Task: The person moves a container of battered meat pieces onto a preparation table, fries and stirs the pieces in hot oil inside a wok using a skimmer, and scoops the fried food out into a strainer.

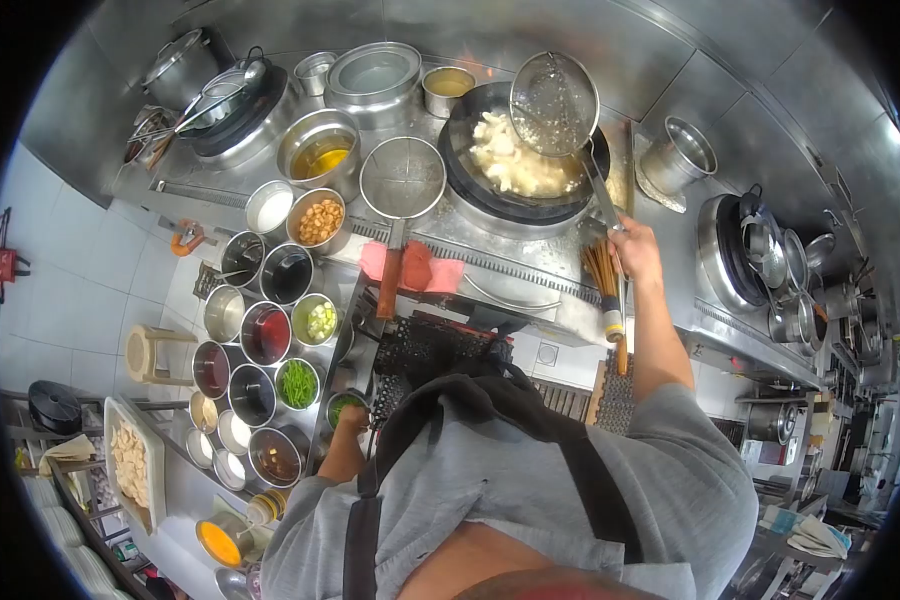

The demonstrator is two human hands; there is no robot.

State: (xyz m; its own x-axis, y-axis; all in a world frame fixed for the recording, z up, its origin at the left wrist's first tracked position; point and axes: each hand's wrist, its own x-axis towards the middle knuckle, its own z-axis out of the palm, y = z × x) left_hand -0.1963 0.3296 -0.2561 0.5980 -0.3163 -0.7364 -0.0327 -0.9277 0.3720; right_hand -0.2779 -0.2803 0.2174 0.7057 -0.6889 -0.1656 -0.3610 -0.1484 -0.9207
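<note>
My right hand (635, 250) is closed around the long handle of a round mesh strainer (555, 105), its basket raised over the right part of a wok. Pale pieces of food (520, 155) lie in bubbling liquid inside the black wok (460, 185), which sits on the burner. Low on the left, my left hand (351, 424) looks curled beside a small container of chopped greens (344, 403); its fingers are partly hidden, and what they grip cannot be made out. Just below my right hand is a bamboo wok brush (600, 270).
A second strainer (403, 178) with a wooden handle rests left of the wok. Beside it are a pot of yellow oil (320, 158) and several metal containers, including fried pieces (318, 221) and cut greens (297, 384). Pink cloths (417, 268) lie on the stove edge.
</note>
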